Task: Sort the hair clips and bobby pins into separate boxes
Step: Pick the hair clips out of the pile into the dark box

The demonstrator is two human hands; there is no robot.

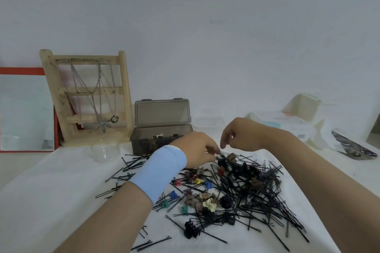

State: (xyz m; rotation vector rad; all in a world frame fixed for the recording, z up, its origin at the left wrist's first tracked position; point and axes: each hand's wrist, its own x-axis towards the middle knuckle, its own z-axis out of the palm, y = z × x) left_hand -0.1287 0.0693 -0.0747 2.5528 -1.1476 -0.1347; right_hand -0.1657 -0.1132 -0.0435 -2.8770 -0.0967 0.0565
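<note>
Bobby pins (257,197) lie in a dense black tangle across the middle of the white-covered surface (61,191), thinning out toward its left side and near edge. Small hair clips (209,204) in cream, brown, black, blue, teal, red and yellow are mixed through the tangle, most of them in its left half. Beyond the heap, toward the far edge, a smoky box (144,141) stands with its lid raised upright, and a few clips show inside it. Just to its right sits a clear box (207,122), pale and hard to make out. The left hand (195,149), with a light blue wristband (160,172), reaches to the far edge of the heap. Its fingers (211,151) are curled down among the pins, and I cannot tell whether they are clamped on any. The right hand (242,133) hovers just beside it above the heap, fingers hanging loosely curled and slightly apart, tips down. At the far left corner a wooden rack (125,88) hung with necklaces (101,125) stands beside a red-framed mirror (24,113).
</note>
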